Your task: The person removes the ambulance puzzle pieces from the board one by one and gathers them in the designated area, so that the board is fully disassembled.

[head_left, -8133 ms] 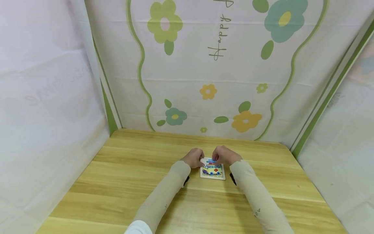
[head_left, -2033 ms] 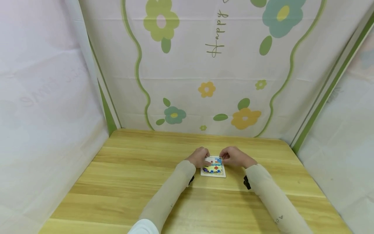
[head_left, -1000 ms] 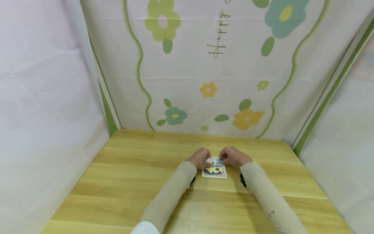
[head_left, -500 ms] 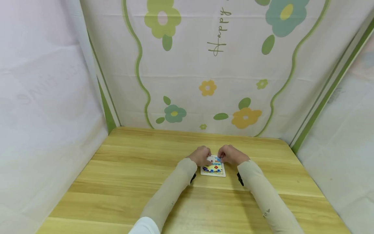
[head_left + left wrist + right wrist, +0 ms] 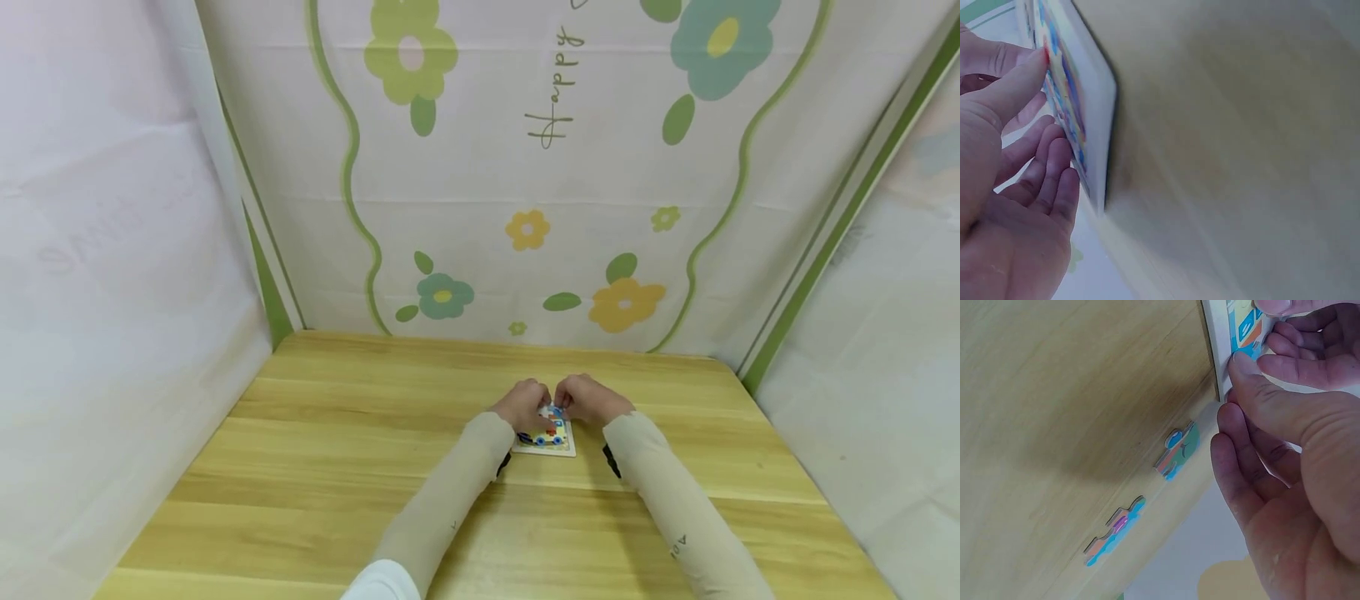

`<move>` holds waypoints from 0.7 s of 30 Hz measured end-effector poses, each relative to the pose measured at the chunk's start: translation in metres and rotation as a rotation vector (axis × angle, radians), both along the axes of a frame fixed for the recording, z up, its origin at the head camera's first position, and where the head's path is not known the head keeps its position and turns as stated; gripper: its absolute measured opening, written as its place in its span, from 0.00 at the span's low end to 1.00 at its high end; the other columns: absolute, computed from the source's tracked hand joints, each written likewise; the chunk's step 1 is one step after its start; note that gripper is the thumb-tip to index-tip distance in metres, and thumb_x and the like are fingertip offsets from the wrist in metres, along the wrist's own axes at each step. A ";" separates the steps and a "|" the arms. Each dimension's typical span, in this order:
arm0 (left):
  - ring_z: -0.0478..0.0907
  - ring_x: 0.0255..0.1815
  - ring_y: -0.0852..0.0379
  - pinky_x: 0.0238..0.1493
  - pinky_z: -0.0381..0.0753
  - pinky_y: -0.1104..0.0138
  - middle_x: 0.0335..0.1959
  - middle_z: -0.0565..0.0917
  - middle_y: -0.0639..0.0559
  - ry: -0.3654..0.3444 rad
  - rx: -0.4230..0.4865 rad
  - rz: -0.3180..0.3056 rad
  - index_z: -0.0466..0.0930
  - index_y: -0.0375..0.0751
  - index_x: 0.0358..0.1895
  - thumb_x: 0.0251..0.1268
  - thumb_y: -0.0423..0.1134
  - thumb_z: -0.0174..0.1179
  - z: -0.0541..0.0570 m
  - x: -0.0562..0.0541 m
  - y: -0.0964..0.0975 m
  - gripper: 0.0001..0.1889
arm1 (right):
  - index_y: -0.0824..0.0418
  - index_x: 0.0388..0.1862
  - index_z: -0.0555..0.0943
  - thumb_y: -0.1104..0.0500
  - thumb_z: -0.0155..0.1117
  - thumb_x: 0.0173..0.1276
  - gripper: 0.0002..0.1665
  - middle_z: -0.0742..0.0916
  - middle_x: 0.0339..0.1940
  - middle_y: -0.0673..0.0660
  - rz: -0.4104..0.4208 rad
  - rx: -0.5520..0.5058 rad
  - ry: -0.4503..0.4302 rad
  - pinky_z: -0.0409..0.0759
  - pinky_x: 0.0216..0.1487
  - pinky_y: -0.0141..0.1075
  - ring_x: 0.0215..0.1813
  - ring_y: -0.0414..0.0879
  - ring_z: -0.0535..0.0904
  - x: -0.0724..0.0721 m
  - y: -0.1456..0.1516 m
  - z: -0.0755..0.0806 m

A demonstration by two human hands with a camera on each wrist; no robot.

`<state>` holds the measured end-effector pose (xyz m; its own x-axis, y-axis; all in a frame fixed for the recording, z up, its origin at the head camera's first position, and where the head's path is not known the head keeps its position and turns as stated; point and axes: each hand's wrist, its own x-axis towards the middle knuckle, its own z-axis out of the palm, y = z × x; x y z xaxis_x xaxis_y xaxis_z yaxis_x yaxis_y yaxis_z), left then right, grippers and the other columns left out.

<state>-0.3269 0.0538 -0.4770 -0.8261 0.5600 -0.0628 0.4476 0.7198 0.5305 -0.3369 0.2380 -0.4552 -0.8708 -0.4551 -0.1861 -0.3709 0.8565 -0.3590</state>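
A square jigsaw puzzle with a white border and a yellow ambulance picture lies flat on the wooden table. My left hand holds it from the left, its thumb on the picture and its other fingers by the edge in the left wrist view. At the far right corner, my right hand pinches a blue-and-orange puzzle piece between thumb and forefinger, right at the border. Both hands hide much of the puzzle's upper part in the head view.
In the right wrist view, a green-and-blue puzzle piece and an orange-and-blue puzzle piece lie loose on the table near its far edge. A flower-printed cloth wall stands behind, with pale cloth walls on both sides.
My right hand has gone from the top middle of the puzzle to its far right corner. My left hand has slid rightward, its thumb now covering more of the picture.
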 end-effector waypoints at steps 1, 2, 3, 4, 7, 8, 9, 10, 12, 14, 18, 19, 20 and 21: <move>0.75 0.50 0.58 0.54 0.79 0.69 0.55 0.82 0.48 0.001 0.005 0.001 0.82 0.35 0.57 0.67 0.44 0.75 0.000 0.001 0.000 0.22 | 0.63 0.39 0.88 0.71 0.73 0.68 0.05 0.89 0.39 0.56 -0.002 -0.001 0.000 0.82 0.47 0.38 0.39 0.43 0.79 0.000 0.000 0.000; 0.76 0.51 0.58 0.54 0.80 0.69 0.55 0.82 0.47 0.004 0.010 0.001 0.82 0.35 0.57 0.67 0.44 0.75 0.000 0.001 0.000 0.22 | 0.63 0.39 0.88 0.71 0.73 0.68 0.05 0.89 0.39 0.56 0.000 -0.002 0.002 0.82 0.47 0.39 0.39 0.43 0.78 0.000 0.000 -0.001; 0.76 0.50 0.59 0.55 0.80 0.69 0.55 0.82 0.47 0.005 0.015 0.002 0.82 0.34 0.58 0.67 0.44 0.75 0.001 0.002 -0.001 0.23 | 0.63 0.39 0.88 0.72 0.73 0.68 0.05 0.89 0.39 0.56 0.004 -0.003 0.006 0.82 0.46 0.39 0.39 0.43 0.78 0.001 0.000 0.000; 0.75 0.50 0.59 0.54 0.79 0.69 0.55 0.82 0.47 0.007 0.016 0.003 0.82 0.34 0.58 0.67 0.44 0.75 0.001 0.003 -0.001 0.23 | 0.63 0.38 0.87 0.72 0.73 0.68 0.05 0.89 0.38 0.57 0.006 -0.004 0.009 0.82 0.46 0.39 0.39 0.43 0.78 0.001 0.000 0.000; 0.73 0.48 0.59 0.53 0.78 0.68 0.52 0.82 0.48 0.001 0.024 0.007 0.83 0.35 0.57 0.67 0.43 0.75 0.001 0.003 -0.001 0.22 | 0.64 0.38 0.87 0.72 0.73 0.67 0.06 0.88 0.38 0.57 0.012 -0.005 0.019 0.82 0.46 0.39 0.39 0.43 0.78 0.001 0.001 0.000; 0.73 0.48 0.59 0.52 0.78 0.68 0.51 0.81 0.48 0.000 0.025 0.008 0.83 0.35 0.57 0.67 0.43 0.75 0.000 0.003 -0.001 0.21 | 0.64 0.38 0.87 0.72 0.73 0.67 0.06 0.88 0.38 0.57 0.010 -0.005 0.020 0.82 0.46 0.38 0.39 0.43 0.78 0.001 0.001 0.000; 0.73 0.48 0.58 0.52 0.78 0.68 0.51 0.81 0.49 -0.001 0.022 0.009 0.83 0.36 0.56 0.67 0.43 0.75 0.000 0.003 -0.001 0.21 | 0.63 0.38 0.87 0.72 0.74 0.67 0.06 0.88 0.38 0.56 0.005 -0.009 0.016 0.82 0.46 0.38 0.39 0.43 0.78 0.001 0.001 0.000; 0.73 0.48 0.58 0.52 0.78 0.68 0.50 0.81 0.50 -0.003 0.021 0.011 0.83 0.36 0.56 0.67 0.43 0.75 -0.001 0.003 0.000 0.21 | 0.63 0.38 0.87 0.72 0.74 0.67 0.06 0.89 0.38 0.56 0.003 -0.011 0.015 0.82 0.46 0.38 0.39 0.43 0.78 0.001 0.001 0.000; 0.74 0.49 0.58 0.52 0.79 0.67 0.50 0.81 0.50 -0.008 0.016 0.015 0.83 0.37 0.57 0.67 0.44 0.75 -0.002 0.002 0.000 0.21 | 0.63 0.38 0.87 0.71 0.74 0.67 0.06 0.89 0.38 0.56 -0.001 -0.021 0.009 0.83 0.45 0.37 0.39 0.42 0.79 0.002 0.001 0.000; 0.74 0.49 0.58 0.52 0.79 0.67 0.50 0.81 0.50 -0.008 0.011 0.017 0.83 0.37 0.57 0.67 0.44 0.75 -0.003 0.002 0.001 0.21 | 0.63 0.38 0.87 0.71 0.75 0.66 0.06 0.89 0.38 0.56 -0.008 -0.038 0.001 0.83 0.45 0.37 0.39 0.42 0.79 0.003 0.002 0.001; 0.75 0.49 0.58 0.52 0.79 0.68 0.51 0.82 0.50 -0.001 -0.006 0.016 0.83 0.37 0.55 0.67 0.44 0.75 -0.003 0.001 0.001 0.20 | 0.64 0.39 0.86 0.71 0.75 0.66 0.06 0.89 0.38 0.56 -0.013 -0.061 -0.006 0.83 0.44 0.37 0.39 0.43 0.80 0.004 0.002 0.002; 0.75 0.50 0.58 0.52 0.79 0.68 0.51 0.82 0.50 0.004 -0.011 0.014 0.83 0.37 0.55 0.67 0.44 0.75 -0.003 0.000 0.001 0.20 | 0.64 0.39 0.86 0.71 0.75 0.66 0.06 0.88 0.38 0.56 -0.022 -0.065 -0.009 0.83 0.44 0.37 0.39 0.42 0.80 0.004 0.002 0.002; 0.75 0.50 0.58 0.53 0.80 0.68 0.52 0.82 0.50 0.008 -0.018 0.011 0.83 0.37 0.55 0.67 0.45 0.75 -0.003 0.001 0.001 0.21 | 0.64 0.38 0.85 0.71 0.75 0.66 0.06 0.88 0.38 0.56 -0.026 -0.067 -0.009 0.83 0.44 0.37 0.38 0.43 0.80 0.004 0.002 0.002; 0.76 0.51 0.58 0.54 0.80 0.68 0.52 0.82 0.50 0.011 -0.024 0.010 0.83 0.37 0.56 0.68 0.45 0.75 -0.003 0.001 0.001 0.21 | 0.64 0.38 0.85 0.71 0.74 0.67 0.06 0.88 0.37 0.56 -0.031 -0.071 -0.012 0.83 0.44 0.38 0.38 0.43 0.80 0.005 0.002 0.003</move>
<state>-0.3262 0.0550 -0.4798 -0.8323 0.5503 -0.0669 0.4462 0.7366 0.5083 -0.3323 0.2401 -0.4526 -0.8822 -0.4408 -0.1654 -0.3402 0.8397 -0.4233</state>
